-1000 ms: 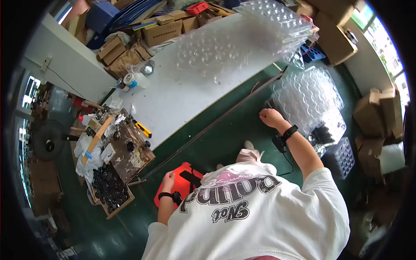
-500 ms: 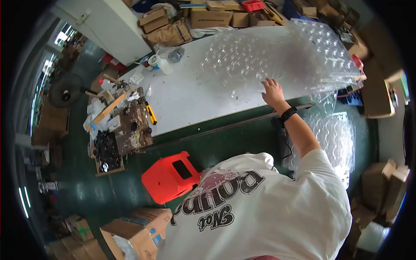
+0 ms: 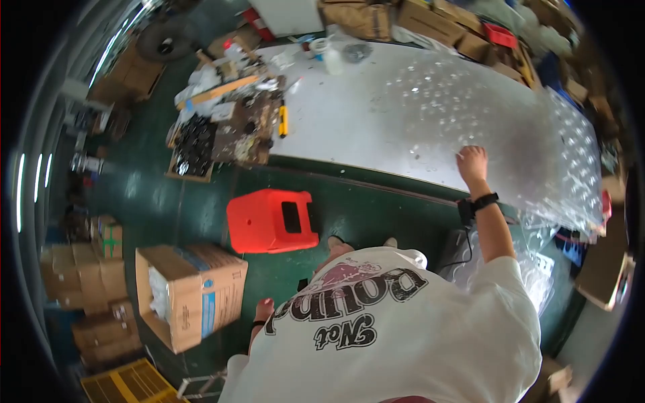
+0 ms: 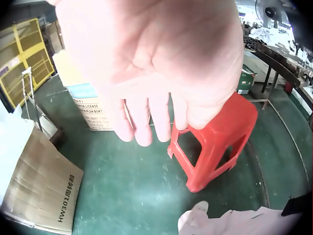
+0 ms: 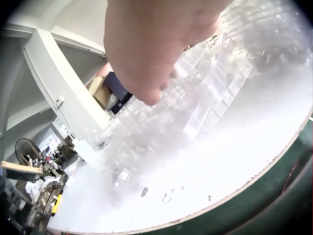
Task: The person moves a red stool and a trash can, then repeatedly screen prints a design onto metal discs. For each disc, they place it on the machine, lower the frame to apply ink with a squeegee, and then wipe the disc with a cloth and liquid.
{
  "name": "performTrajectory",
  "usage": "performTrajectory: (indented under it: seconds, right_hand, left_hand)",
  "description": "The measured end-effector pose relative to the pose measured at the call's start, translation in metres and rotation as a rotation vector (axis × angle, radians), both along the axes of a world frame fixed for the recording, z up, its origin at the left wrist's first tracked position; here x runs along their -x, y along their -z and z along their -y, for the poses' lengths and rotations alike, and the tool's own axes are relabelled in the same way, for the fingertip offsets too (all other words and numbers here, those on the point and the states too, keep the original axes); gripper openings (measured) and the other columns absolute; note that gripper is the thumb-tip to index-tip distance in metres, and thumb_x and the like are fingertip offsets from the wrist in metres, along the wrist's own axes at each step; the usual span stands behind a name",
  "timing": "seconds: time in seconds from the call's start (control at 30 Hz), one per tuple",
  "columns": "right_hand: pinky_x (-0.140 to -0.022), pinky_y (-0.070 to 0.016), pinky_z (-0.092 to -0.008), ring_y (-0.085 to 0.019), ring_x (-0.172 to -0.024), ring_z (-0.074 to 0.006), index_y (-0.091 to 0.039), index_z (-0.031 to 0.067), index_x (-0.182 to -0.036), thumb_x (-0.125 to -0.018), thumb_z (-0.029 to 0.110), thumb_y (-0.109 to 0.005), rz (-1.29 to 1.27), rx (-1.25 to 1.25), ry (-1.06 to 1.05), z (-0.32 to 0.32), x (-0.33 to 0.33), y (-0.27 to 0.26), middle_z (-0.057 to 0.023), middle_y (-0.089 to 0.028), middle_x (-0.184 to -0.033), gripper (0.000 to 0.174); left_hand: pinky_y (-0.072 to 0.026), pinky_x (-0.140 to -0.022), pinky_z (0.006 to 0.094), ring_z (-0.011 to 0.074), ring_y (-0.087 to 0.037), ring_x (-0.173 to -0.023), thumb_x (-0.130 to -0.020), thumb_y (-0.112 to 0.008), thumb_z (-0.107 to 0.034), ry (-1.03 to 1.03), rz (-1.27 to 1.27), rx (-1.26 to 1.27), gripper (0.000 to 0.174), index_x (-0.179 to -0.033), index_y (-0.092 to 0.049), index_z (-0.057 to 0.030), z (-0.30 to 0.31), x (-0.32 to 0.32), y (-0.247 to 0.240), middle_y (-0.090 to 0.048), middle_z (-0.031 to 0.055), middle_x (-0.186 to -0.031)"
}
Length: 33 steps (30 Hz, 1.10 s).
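Note:
My left hand hangs low at the body's left side. The left wrist view shows its fingers straight and loosely spread, holding nothing, with a red plastic stool just beyond. My right hand reaches over the white table, its fingers bent, beside clear dimpled plastic sheets. In the right wrist view, that hand overlaps the sheets; most of its fingers are hidden behind the palm, and I cannot tell whether they hold the plastic.
A worn workbench with tools adjoins the table's left end. Near it lies a yellow cutter knife. Bottles stand at the table's back edge. An open cardboard box stands on the floor at left. More clear plastic lies below the table at right.
My right hand has risen from above the floor to over the table, beside the clear sheets. My left hand has moved from over the red stool to the body's side. The head view has turned.

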State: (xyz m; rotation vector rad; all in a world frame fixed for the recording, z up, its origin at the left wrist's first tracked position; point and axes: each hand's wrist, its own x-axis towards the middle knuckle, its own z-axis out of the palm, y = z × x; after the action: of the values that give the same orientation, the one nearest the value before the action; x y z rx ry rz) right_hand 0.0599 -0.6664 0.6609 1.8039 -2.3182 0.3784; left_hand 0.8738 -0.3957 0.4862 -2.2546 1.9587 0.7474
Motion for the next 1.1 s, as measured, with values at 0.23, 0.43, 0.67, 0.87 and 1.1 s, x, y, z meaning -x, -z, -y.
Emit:
performTrajectory:
  seconds: [0.23, 0.43, 0.67, 0.87, 1.1]
  right_hand:
    - [-0.076, -0.04, -0.0375, -0.053, -0.081, -0.0262, -0.055, 0.0085, -0.075, -0.073, 0.019, -0.06, -0.082, 0.263, -0.1, 0.013, -0.013, -0.041, -0.0067, -0.057, -0.078, 0.011]
    - [-0.073, -0.04, -0.037, -0.053, -0.079, -0.0258, -0.052, 0.0088, -0.077, -0.077, 0.019, -0.057, -0.083, 0.42, -0.121, 0.024, -0.073, -0.089, -0.0063, -0.056, -0.076, 0.011]
    - [-0.072, -0.0399, -0.0368, -0.052, -0.078, -0.0243, -0.053, 0.0094, -0.078, -0.076, 0.02, -0.057, -0.155, 0.403, -0.153, 0.028, -0.234, -0.105, -0.0053, -0.055, -0.079, 0.012]
    - [-0.068, -0.0436, -0.0371, -0.055, -0.079, -0.0263, -0.054, 0.008, -0.082, -0.073, 0.018, -0.057, -0.073, 0.108, -0.156, 0.048, -0.386, -0.084, -0.0085, -0.054, -0.085, 0.014]
    - [-0.072, -0.0474, -0.0381, -0.057, -0.085, -0.0296, -0.053, 0.0069, -0.094, -0.077, 0.015, -0.049, 0.171, -0.132, -0.156, 0.107, -0.49, -0.051, -0.0113, -0.054, -0.095, 0.019]
  left_hand:
    - [-0.0466, -0.073, 0.0365, 0.0313, -0.058, -0.086, -0.077, -0.05, -0.024, -0.346, -0.035, -0.155, 0.023, -0.088, -0.062, -0.0069, 0.003, 0.026, -0.05, -0.061, 0.0159, -0.088]
    - [-0.0465, -0.077, 0.0337, 0.0272, -0.059, -0.091, -0.078, -0.052, -0.026, -0.409, -0.123, -0.222, 0.03, -0.096, -0.061, -0.0044, 0.022, 0.013, -0.075, -0.062, 0.0136, -0.095]
    - [-0.0465, -0.073, 0.0364, 0.0299, -0.058, -0.088, -0.078, -0.051, -0.026, -0.541, -0.321, -0.133, 0.025, -0.089, -0.062, -0.0063, -0.012, -0.129, 0.019, -0.061, 0.0162, -0.09]
    - [-0.0451, -0.068, 0.0418, 0.0352, -0.056, -0.083, -0.078, -0.047, -0.027, -0.17, -0.122, -0.125, 0.023, -0.08, -0.061, -0.0084, -0.018, -0.247, 0.054, -0.059, 0.0189, -0.083]
    - [-0.0436, -0.066, 0.0438, 0.0359, -0.055, -0.08, -0.077, -0.044, -0.027, 0.256, -0.743, 0.504, 0.025, -0.083, -0.058, -0.008, 0.009, -0.295, 0.05, -0.058, 0.0173, -0.082]
